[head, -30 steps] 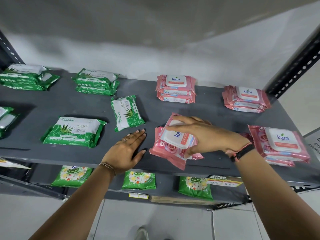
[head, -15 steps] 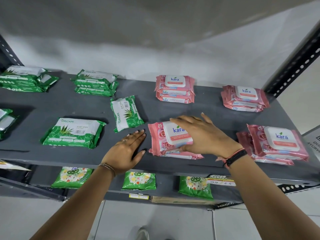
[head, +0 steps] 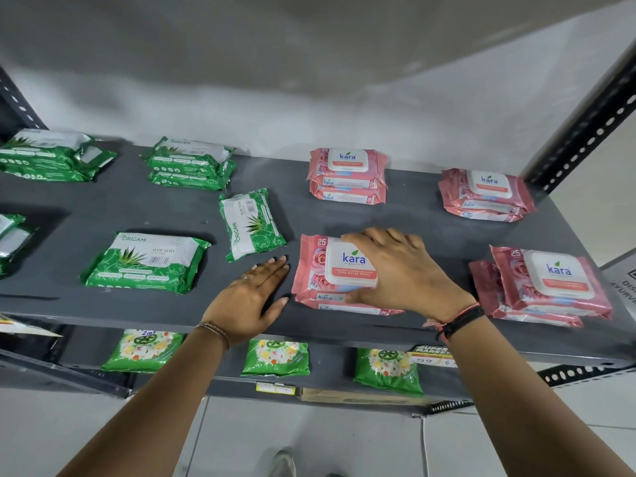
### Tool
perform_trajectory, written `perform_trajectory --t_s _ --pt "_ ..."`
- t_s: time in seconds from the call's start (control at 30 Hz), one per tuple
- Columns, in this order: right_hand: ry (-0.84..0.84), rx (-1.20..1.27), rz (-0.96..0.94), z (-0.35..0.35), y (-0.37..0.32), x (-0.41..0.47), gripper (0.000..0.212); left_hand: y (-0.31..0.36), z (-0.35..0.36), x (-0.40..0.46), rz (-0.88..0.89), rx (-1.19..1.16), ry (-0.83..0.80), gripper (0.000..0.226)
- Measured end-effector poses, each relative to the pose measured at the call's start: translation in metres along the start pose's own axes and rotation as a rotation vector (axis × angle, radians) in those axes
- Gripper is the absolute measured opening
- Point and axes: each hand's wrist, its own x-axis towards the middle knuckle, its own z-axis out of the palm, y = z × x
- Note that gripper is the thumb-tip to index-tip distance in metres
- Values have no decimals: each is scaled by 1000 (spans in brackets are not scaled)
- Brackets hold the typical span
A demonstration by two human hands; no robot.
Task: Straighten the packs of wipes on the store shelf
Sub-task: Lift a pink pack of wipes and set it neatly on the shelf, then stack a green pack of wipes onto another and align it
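A stack of pink Kara wipes packs (head: 321, 270) lies square on the grey shelf (head: 103, 208) near its front edge. My right hand (head: 402, 270) rests on the top pack, fingers over the white lid and thumb at its front edge. My left hand (head: 253, 297) lies flat on the shelf just left of the stack, fingers together, holding nothing. A green Origami pack (head: 253, 223) lies turned sideways behind my left hand. Another green pack (head: 146, 263) lies flat at the front left.
More pink stacks sit at the back middle (head: 347, 175), back right (head: 485, 194) and front right (head: 547, 287). Green stacks sit at the back left (head: 191, 163) and far left (head: 51, 154). A perforated upright (head: 585, 125) bounds the right side. Green pouches (head: 275, 358) lie on the lower shelf.
My right hand laid the tilted pink pack down flat and squared it on the stack beneath. My left hand stayed where it was on the shelf.
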Motion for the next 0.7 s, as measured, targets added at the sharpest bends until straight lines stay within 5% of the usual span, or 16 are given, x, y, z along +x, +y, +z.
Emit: perform_trajectory --t_s 0.2,0.4,0.57,0.7 --pt "-2 16 10 -8 -4 -5 87 10 -8 -6 -3 -25 23 70" --pt "239 30 54 -18 -30 1 56 15 -26 -40 -102 -112 174 62" --pt "290 164 61 -11 -90 37 47 -42 -72 -64 -174 -12 310 56" --pt "212 147 142 8 -137 87 42 -114 -100 -94 -207 89 244 65"
